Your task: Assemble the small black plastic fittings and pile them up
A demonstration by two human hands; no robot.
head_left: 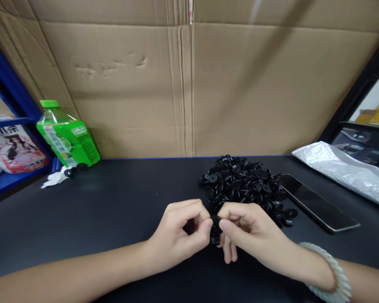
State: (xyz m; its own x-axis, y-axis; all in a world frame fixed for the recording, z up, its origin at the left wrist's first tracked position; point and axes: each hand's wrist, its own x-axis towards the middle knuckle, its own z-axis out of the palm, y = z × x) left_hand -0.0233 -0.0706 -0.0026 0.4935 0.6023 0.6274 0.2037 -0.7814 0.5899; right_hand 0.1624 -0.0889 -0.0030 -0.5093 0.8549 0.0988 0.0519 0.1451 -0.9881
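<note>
Between my two hands, at the lower middle of the head view, is a small round black part (215,225). My left hand (183,233) pinches its left edge between thumb and forefinger. On the other side my right hand (251,235), with a pale beaded bracelet at the wrist, grips it with thumb and forefinger, the lower fingers hanging loosely below. Just behind my hands lies a heap of similar small black parts (240,181) on the black table (129,202). Fingertips hide some of the held part.
A phone (318,204) lies right of the heap, with a silvery plastic bag (350,168) beyond. At the left stand a green bottle (69,139), a white tissue (55,177) and a blue shelf (15,179) holding a printed package (17,147). Cardboard (129,84) rises behind the table.
</note>
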